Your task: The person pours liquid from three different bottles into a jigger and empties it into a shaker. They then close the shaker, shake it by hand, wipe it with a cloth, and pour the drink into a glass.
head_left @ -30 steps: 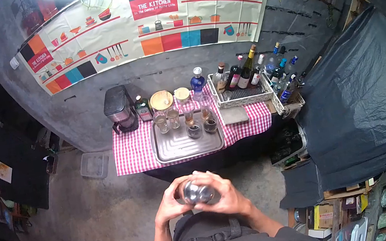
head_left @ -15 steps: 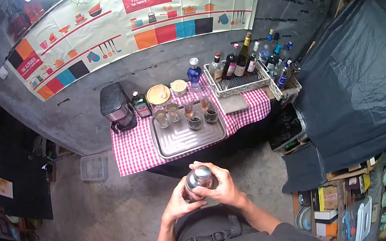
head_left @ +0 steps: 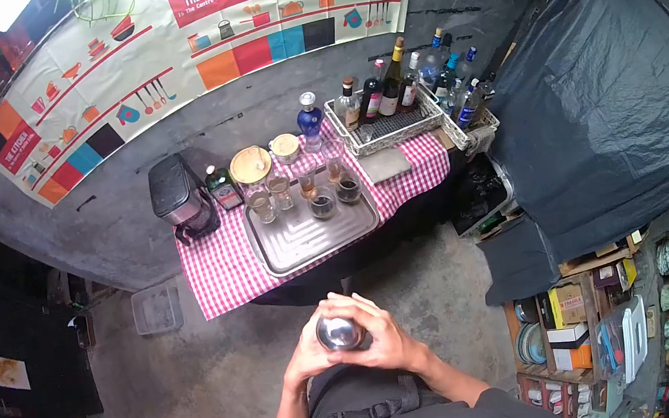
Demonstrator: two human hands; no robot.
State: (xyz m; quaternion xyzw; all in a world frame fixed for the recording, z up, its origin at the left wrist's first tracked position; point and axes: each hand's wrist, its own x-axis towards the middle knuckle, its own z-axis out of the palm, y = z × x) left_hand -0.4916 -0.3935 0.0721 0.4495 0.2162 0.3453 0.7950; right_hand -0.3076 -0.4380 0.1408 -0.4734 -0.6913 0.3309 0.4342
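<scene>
A shiny metal shaker (head_left: 340, 332) is held close to my body, its rounded end turned up toward the camera. My left hand (head_left: 310, 351) wraps its left side, and my right hand (head_left: 384, 337) closes round its right side, fingers over the far edge. The shaker's lower part is hidden by my hands and body. Beyond them, a metal tray (head_left: 305, 243) on a checked cloth holds several glasses, among them a glass with dark contents (head_left: 322, 205) and another dark-filled glass (head_left: 348, 191).
Behind the tray stand a coffee maker (head_left: 181, 198), a green bottle (head_left: 223, 188), a wooden-lidded jar (head_left: 251, 166) and a blue bottle (head_left: 309, 121). A wicker basket (head_left: 393, 139) holds several bottles at the right. A plastic bin (head_left: 157, 309) sits on the floor.
The shaker has tilted so its rounded end faces the camera more, with both hands still round it. The view has turned, shifting the table left and showing more of the right-hand shelf.
</scene>
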